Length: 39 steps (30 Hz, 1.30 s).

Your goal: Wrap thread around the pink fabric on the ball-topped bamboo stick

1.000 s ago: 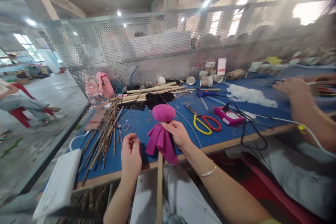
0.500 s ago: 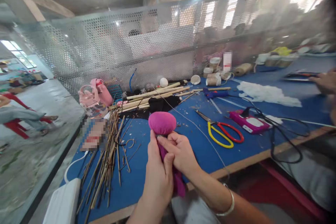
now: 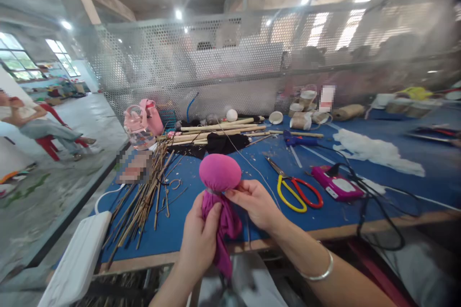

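Observation:
A magenta cloth ball (image 3: 220,171) is stuffed round and tied at its neck, with loose cloth hanging below. My left hand (image 3: 200,240) is wrapped round that hanging cloth just under the neck. My right hand (image 3: 254,203) pinches the neck from the right, fingers closed on the cloth. A thin string (image 3: 252,165) runs from the neck back across the blue table (image 3: 324,213). Both hands hold the ball above the table's near edge.
Scissors with yellow and red handles (image 3: 296,190) lie right of my hands. A pink device with black cables (image 3: 336,185), white stuffing (image 3: 374,151), a heap of thin sticks (image 3: 146,192), bamboo rods (image 3: 216,130), a pink bottle (image 3: 139,127) and a perforated metal screen (image 3: 252,67) are there. A person (image 3: 39,127) sits far left.
My left hand came from apart to grip the cloth below the ball, then slid lower. The ball rose slightly. The neighbouring person's arm at the right is out of view.

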### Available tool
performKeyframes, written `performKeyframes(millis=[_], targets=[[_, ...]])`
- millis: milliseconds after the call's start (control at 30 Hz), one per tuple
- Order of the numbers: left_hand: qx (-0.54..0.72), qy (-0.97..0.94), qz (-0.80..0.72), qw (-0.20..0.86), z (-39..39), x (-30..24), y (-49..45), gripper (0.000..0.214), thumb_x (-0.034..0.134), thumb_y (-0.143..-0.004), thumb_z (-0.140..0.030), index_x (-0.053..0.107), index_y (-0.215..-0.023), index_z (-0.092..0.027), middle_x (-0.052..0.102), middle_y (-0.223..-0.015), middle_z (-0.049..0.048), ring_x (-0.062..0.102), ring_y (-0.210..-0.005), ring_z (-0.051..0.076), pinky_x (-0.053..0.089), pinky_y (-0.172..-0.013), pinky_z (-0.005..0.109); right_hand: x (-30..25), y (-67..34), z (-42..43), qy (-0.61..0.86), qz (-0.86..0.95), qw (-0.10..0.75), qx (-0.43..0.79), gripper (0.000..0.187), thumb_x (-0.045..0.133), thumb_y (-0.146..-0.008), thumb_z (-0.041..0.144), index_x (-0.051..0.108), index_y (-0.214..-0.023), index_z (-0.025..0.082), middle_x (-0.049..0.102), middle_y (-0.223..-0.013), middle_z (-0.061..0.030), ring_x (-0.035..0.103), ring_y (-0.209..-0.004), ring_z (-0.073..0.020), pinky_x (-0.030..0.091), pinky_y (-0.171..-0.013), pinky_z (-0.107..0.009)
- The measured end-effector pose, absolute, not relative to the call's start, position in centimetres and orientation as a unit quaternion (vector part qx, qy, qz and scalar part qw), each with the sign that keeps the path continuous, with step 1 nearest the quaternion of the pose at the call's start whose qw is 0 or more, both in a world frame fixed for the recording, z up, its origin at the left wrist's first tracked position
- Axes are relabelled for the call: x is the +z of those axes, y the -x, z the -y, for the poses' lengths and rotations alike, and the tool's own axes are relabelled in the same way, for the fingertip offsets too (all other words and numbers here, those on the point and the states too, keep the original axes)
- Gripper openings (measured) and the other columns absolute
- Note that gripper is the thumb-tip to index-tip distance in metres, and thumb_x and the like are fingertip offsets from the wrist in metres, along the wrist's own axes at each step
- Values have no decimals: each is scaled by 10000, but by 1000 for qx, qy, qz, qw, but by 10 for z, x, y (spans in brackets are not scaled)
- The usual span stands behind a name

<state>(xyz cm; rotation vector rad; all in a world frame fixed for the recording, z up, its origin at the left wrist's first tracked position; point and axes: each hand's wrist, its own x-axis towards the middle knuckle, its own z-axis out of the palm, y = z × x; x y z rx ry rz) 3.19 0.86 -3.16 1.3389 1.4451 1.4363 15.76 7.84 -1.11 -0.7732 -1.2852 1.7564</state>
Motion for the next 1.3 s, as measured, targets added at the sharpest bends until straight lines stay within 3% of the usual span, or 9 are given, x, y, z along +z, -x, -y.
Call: performKeyframes(millis=[167, 300, 467, 533, 600, 767, 933, 1133, 1300], targets=[[566, -438, -495, 493, 6, -24, -35, 366, 566, -811, -430, 631, -1051, -161, 670, -1069, 79, 593, -1018, 224, 422, -937, 324, -31, -160, -76, 235, 460, 442, 733, 370, 821, -505, 399, 574, -546, 127, 468, -492, 44, 370, -478, -53, 337, -493, -205], [567, -329, -401, 640, 21, -19, -31, 427, 686, -689, -395, 673, -1020, -126, 703, -981, 96, 612, -1018, 296, 438, -931, 381, -28, -160, -63, 195, 476, 466, 720, 362, 855, -447, 353, 628, -616, 127, 565, -589, 18, 475, -560, -81, 421, -576, -230], [539, -320, -334, 704, 32, -27, -27, 388, 722, -625, -445, 720, -822, -111, 719, -870, 106, 632, -963, 331, 462, -892, 389, -9, -161, -46, 190, 536, 390, 724, 386, 846, -462, 352, 641, -685, 112, 577, -562, 6, 494, -488, -87, 427, -487, -221], [529, -329, -345, 702, 28, -31, -21, 455, 639, -688, -551, 721, -815, -122, 717, -890, 117, 613, -1013, 330, 453, -906, 399, -5, -160, -43, 220, 540, 369, 724, 382, 833, -483, 360, 635, -689, 107, 568, -535, 7, 471, -435, -80, 406, -433, -213], [537, -364, -386, 656, 18, -32, -9, 524, 542, -740, -621, 718, -871, -144, 709, -955, 122, 572, -1096, 313, 429, -940, 393, -4, -158, -41, 255, 534, 390, 706, 390, 833, -480, 331, 649, -738, 104, 615, -608, -12, 512, -492, -94, 445, -488, -224], [641, -416, -521, 379, 3, -15, 20, 503, 547, -776, -555, 639, -1100, -182, 626, -1188, 99, 492, -1197, 247, 372, -986, 328, 0, -148, -42, 328, 595, 410, 608, 409, 812, -497, 267, 680, -844, 97, 676, -772, -35, 578, -688, -155, 484, -712, -292], [553, -512, -498, 430, 14, -16, -2, 404, 525, -833, -449, 638, -1097, -164, 660, -1104, 97, 579, -1026, 239, 434, -874, 306, 5, -138, -43, 370, 603, 424, 565, 336, 772, -537, 241, 676, -828, 102, 688, -778, -34, 577, -680, -161, 479, -675, -279], [557, -483, -426, 525, 7, -33, -7, 386, 583, -817, -384, 580, -1148, -187, 656, -1111, 77, 596, -1013, 204, 416, -930, 311, 6, -142, -58, 309, 635, 348, 617, 307, 728, -617, 319, 657, -832, 113, 667, -769, -30, 567, -691, -144, 457, -699, -276], [614, -390, -475, 495, -1, -41, 0, 378, 557, -806, -476, 646, -1030, -184, 680, -1057, 70, 601, -1012, 214, 431, -921, 328, -2, -149, -72, 289, 659, 337, 608, 290, 695, -678, 353, 572, -826, 135, 483, -568, 59, 383, -512, -66, 319, -499, -202]])
